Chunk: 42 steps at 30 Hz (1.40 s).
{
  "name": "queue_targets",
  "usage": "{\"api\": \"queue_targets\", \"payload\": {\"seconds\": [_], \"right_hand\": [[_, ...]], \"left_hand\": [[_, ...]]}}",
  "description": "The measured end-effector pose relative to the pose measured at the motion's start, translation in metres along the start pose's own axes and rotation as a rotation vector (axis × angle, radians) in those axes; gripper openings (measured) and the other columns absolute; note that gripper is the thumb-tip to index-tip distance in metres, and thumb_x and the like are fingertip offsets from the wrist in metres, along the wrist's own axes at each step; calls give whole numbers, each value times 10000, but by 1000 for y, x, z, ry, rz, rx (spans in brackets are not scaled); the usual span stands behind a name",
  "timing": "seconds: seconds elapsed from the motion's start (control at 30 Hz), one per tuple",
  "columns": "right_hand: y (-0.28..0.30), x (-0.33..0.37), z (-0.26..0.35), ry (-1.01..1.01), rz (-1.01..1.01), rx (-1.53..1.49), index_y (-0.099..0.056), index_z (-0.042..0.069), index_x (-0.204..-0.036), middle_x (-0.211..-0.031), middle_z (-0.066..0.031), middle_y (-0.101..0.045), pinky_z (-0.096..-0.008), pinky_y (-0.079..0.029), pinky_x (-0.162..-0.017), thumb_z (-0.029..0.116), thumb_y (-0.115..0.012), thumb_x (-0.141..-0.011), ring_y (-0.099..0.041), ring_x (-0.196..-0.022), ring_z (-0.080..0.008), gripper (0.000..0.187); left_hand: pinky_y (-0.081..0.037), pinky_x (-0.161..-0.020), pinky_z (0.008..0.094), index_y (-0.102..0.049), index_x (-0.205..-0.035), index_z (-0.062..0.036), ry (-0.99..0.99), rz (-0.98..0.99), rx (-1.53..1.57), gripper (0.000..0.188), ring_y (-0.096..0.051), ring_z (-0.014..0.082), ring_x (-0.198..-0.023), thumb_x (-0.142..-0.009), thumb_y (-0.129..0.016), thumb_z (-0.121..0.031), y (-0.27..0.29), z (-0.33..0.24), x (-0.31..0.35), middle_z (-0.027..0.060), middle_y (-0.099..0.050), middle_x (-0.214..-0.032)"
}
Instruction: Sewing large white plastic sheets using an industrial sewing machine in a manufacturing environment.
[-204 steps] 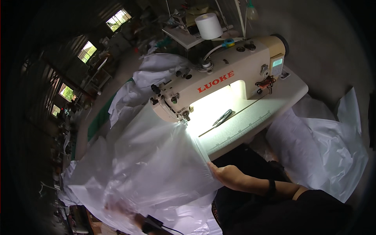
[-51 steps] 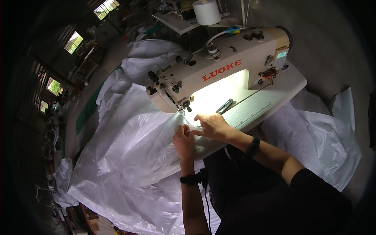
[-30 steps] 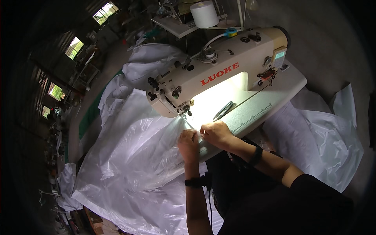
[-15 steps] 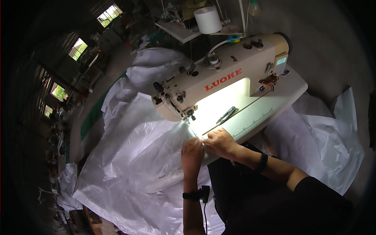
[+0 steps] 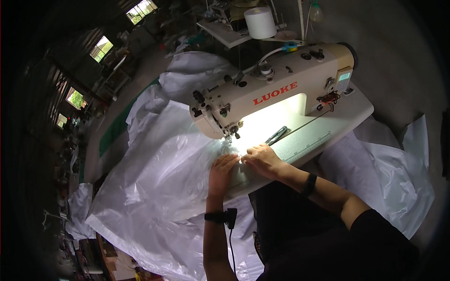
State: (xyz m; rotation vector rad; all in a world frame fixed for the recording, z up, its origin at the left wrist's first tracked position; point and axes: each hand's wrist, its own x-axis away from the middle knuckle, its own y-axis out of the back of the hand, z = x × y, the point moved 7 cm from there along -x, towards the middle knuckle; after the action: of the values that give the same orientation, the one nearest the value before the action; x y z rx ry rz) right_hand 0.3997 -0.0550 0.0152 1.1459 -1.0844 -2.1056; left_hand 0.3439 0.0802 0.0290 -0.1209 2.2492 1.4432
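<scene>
A cream industrial sewing machine (image 5: 276, 89) stands on a pale table (image 5: 328, 129), its lamp lighting the bed under the needle (image 5: 230, 136). A large sheet of thin white translucent plastic (image 5: 159, 178) spreads from the needle down to the left. My left hand (image 5: 221, 169) lies flat on the plastic just below the needle. My right hand (image 5: 262, 159) presses the plastic's edge on the machine bed, fingertips next to the left hand's. Both wrists wear dark bands.
A dark pair of snips (image 5: 276, 135) lies on the bed right of the needle. A white thread cone (image 5: 260, 22) stands behind the machine. More white plastic (image 5: 384, 173) hangs off the table's right side. Windows and dim workshop clutter fill the far left.
Earlier only my right hand held the plastic edge. Since then both hands came together by the needle and have stayed there, shifting slightly as the view moved.
</scene>
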Motion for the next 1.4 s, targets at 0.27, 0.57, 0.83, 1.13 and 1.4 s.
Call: {"api": "queue_targets", "payload": {"seconds": [0.27,0.57,0.83,1.13,1.4], "right_hand": [[-6,-14,-10,-10,-119,-50,-705,152,-902,-890,-68,-657,-406,-450,-856,223,-639,-859,-644,-927,-258,107],[-24,-36,-38,-264,18,-164,-719,182,-967,-831,-67,-714,-415,-508,-758,301,-611,-918,-696,-839,-270,169],[-18,-43,-41,-334,83,-166,-717,183,-996,-800,-87,-720,-418,-533,-718,402,-605,-923,-706,-775,-289,256],[-25,-46,-34,-283,-35,97,-649,172,-874,-855,-60,-692,-414,-494,-686,290,-576,-913,-698,-782,-266,143],[-28,-34,-29,-127,3,242,-617,193,-899,-893,-30,-652,-419,-477,-693,213,-516,-919,-678,-828,-250,105]], "left_hand": [[-466,-1030,398,-729,-1083,-109,32,-58,18,289,-614,264,-1178,-840,-591,-31,-5,24,-13,54,-701,-1191],[-456,-987,394,-750,-971,-105,80,-92,62,170,-621,267,-1110,-833,-669,-162,2,25,-18,39,-703,-1148],[-476,-899,384,-728,-899,-30,355,-117,135,211,-621,274,-978,-846,-696,-232,-17,56,-26,86,-693,-1023],[-465,-857,439,-692,-836,-62,525,-109,-24,218,-620,291,-965,-832,-694,-280,-20,57,-32,66,-652,-971],[-497,-783,439,-669,-880,-71,458,-201,-105,157,-636,319,-887,-829,-723,-209,-20,58,-36,95,-640,-955]]}}
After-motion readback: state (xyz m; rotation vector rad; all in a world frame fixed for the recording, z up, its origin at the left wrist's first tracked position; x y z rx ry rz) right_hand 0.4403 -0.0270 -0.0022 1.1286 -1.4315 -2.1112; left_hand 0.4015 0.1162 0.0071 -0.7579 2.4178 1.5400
